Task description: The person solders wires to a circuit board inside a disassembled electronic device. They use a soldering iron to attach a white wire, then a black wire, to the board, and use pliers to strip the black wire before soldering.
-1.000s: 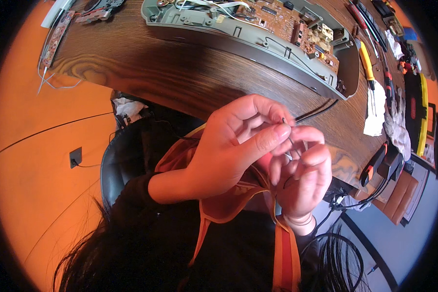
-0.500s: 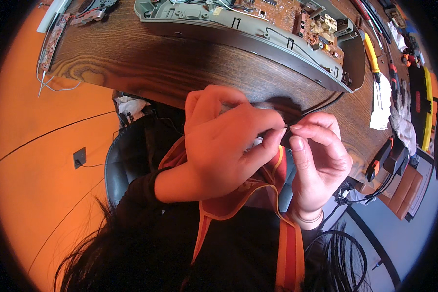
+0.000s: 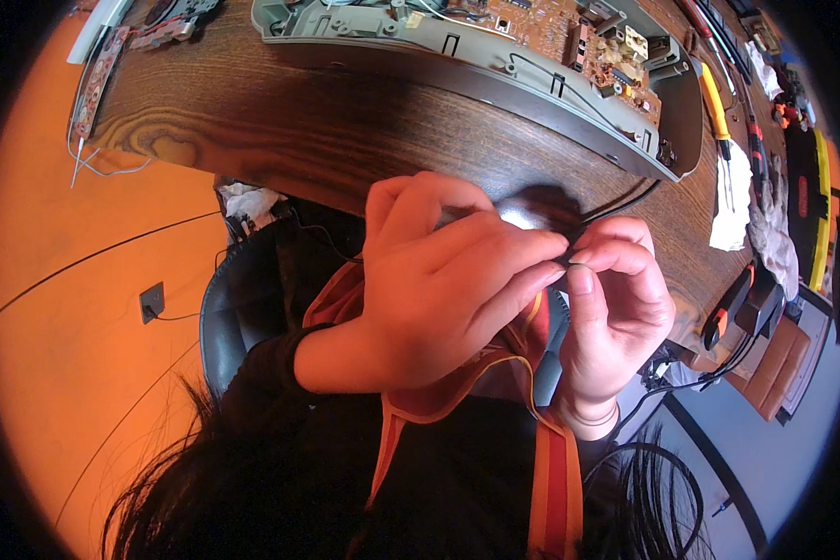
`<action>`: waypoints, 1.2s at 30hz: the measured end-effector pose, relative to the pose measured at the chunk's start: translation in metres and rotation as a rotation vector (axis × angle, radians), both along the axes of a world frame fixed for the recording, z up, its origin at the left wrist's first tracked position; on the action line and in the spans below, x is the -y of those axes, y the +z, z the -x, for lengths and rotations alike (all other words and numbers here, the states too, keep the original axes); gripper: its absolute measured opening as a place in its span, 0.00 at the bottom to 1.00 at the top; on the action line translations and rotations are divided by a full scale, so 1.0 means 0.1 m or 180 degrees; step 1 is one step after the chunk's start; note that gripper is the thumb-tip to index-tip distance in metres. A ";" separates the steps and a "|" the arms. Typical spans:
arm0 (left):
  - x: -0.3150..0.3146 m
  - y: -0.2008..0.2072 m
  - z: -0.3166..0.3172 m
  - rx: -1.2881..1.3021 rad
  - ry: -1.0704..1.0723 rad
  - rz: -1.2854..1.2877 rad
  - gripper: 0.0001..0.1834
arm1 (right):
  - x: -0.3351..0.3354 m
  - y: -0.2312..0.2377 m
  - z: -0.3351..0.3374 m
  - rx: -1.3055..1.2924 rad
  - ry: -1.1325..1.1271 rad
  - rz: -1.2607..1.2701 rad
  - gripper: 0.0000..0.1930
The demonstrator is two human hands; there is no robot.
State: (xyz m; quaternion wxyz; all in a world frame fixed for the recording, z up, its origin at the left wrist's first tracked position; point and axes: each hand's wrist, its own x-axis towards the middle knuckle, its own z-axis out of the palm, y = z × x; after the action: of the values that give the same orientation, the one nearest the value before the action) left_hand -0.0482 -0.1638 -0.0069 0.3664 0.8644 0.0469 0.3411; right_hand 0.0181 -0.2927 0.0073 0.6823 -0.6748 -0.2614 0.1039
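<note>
Over the table's near edge, my left hand (image 3: 448, 280) is closed, its thumb and forefinger pinched at the fingertips. My right hand (image 3: 621, 308) meets it there, thumb and forefinger also pinched and the other fingers curled. What lies between the two pinches is tiny and dark, mostly covered by the fingers. A black cable (image 3: 621, 203) runs from the near right corner of an opened appliance casing (image 3: 495, 89) toward my fingertips, where its end is hidden. Inside the grey-brown casing sits a brown circuit board (image 3: 541, 37) with small components.
A yellow-handled screwdriver (image 3: 715, 103) rests on a white cloth (image 3: 733, 201) at the right, beside grey gloves (image 3: 775, 229) and an orange-and-black tool (image 3: 726, 308). At far left lies a narrow circuit board (image 3: 93, 89) with loose wires. A dark chair (image 3: 229, 308) stands below the table's edge.
Both hands keep pinching. My left fingertips have shifted slightly right and down, closing in on the right fingertips, and the gap between left thumb and forefinger has narrowed.
</note>
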 end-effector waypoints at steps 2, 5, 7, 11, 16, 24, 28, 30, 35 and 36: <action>-0.01 -0.01 0.00 -0.0020 -0.0084 0.0099 0.12 | 0.01 -0.01 -0.01 0.0130 -0.0035 0.0066 0.08; -0.01 0.00 0.02 0.0067 0.0056 -0.0283 0.13 | 0.03 0.00 -0.04 0.0514 -0.0230 0.0276 0.08; 0.00 0.02 0.04 0.0180 0.0225 -0.0569 0.15 | 0.05 0.03 -0.05 0.0664 -0.0348 0.0366 0.09; 0.03 0.09 0.06 0.0307 0.0439 -0.0859 0.16 | 0.07 0.06 -0.05 0.0244 -0.0021 0.0196 0.08; 0.10 0.13 0.05 0.0429 0.0606 -0.0910 0.12 | 0.07 0.06 -0.04 0.0076 0.0057 0.0119 0.08; 0.09 0.09 0.04 0.0331 0.0086 -0.0184 0.10 | 0.06 -0.03 -0.01 -0.0573 0.0208 -0.0512 0.07; 0.07 0.07 0.05 0.0031 -0.0545 0.1194 0.09 | 0.04 -0.08 0.00 -0.0814 0.0422 -0.0786 0.05; 0.04 0.06 0.04 0.0095 -0.0845 0.1674 0.08 | 0.03 -0.08 0.02 -0.1035 0.0476 -0.0928 0.05; 0.05 0.06 0.05 0.0128 -0.0787 0.1598 0.08 | 0.01 -0.05 0.10 -0.1940 0.0570 -0.1366 0.05; 0.06 0.05 0.05 0.0135 -0.0760 0.1583 0.08 | 0.01 -0.04 0.11 -0.2095 0.0602 -0.1438 0.05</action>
State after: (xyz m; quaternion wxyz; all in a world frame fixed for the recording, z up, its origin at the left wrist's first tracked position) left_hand -0.0530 -0.1696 -0.0015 0.6059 0.7400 0.0192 0.2915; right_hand 0.0070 -0.2933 0.0035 0.8479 -0.4117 -0.1063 0.3166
